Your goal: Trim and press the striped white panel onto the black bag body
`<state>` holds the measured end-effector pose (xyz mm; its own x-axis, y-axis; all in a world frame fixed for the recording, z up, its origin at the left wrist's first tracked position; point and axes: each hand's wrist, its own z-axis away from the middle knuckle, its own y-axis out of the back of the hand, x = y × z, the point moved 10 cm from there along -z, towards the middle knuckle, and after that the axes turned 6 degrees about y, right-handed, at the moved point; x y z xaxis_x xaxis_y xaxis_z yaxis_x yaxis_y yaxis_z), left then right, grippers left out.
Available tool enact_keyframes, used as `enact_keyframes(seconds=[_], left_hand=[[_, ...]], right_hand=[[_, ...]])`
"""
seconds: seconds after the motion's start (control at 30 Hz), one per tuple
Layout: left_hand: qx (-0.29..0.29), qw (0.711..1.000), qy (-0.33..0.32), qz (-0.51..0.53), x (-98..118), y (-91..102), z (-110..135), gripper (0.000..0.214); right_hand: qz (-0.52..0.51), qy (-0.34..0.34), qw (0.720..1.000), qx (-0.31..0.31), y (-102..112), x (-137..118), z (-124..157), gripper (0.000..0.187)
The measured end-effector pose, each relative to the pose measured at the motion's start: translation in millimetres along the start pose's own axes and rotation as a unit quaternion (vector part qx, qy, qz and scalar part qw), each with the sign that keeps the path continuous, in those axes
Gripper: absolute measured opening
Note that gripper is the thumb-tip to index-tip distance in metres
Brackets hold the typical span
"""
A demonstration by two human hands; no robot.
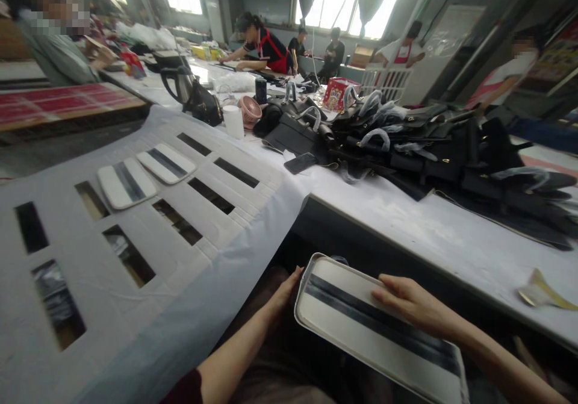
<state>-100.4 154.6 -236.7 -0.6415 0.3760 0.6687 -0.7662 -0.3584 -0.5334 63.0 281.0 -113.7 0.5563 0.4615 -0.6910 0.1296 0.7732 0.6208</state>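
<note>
A pale, round-cornered rectangular panel [341,326] with a dark stripe along its length is held tilted above my lap. My left hand [285,289] grips its left end, with most of the fingers hidden behind the edge. Across the far long edge, my right hand [409,301] is closed with fingertips resting on the face near the stripe. Two similar striped pieces, a nearer one [126,182] and a farther one [167,163], lie on the white covered surface [180,283] to the left, which has several rectangular cut-outs.
Black bags with wrapped handles [406,145] are heaped on the white table [383,217] at right. Farther back are a phone [300,163], a pink fan [250,112], a white cup [233,121] and a kettle [180,85]. A yellowish scrap [544,289] lies at right. Several people work beyond.
</note>
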Motion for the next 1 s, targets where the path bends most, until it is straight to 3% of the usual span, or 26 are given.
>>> enact_keyframes(seconds=[0.2, 0.3, 0.4, 0.53, 0.7, 0.83, 0.9, 1.0], left_hand=[[-0.035, 0.99, 0.032, 0.129, -7, -8.8, -3, 0.072], [-0.04, 0.988, 0.049, 0.141, -9, -11.2, -1, 0.071], [-0.032, 0.987, 0.064, 0.142, -10, -12.3, 0, 0.073], [-0.038, 0.984, 0.088, 0.148, -14, -14.9, 0, 0.075], [-0.042, 0.982, 0.104, 0.15, -20, -14.2, 0, 0.079], [-0.028, 0.984, 0.097, 0.145, -21, -11.2, -2, 0.077], [-0.021, 0.985, 0.091, 0.146, -21, -9.5, -4, 0.076], [-0.014, 0.985, 0.092, 0.147, -24, -6.9, -8, 0.078]], right_hand=[[-0.12, 0.013, 0.99, -0.07, -9, -12, -1, 0.049], [-0.038, 0.014, 0.997, -0.069, -9, -11, -5, 0.048], [0.122, 0.0, 0.993, 0.002, -1, -3, -9, 0.042], [0.249, 0.029, 0.96, 0.122, 2, -7, -5, 0.036], [0.389, 0.112, 0.888, 0.218, -14, -30, 9, 0.036], [0.428, 0.162, 0.843, 0.283, -22, -47, 17, 0.039], [0.397, 0.195, 0.851, 0.283, -23, -52, 17, 0.041], [0.256, 0.206, 0.894, 0.305, -8, -55, 19, 0.031]])
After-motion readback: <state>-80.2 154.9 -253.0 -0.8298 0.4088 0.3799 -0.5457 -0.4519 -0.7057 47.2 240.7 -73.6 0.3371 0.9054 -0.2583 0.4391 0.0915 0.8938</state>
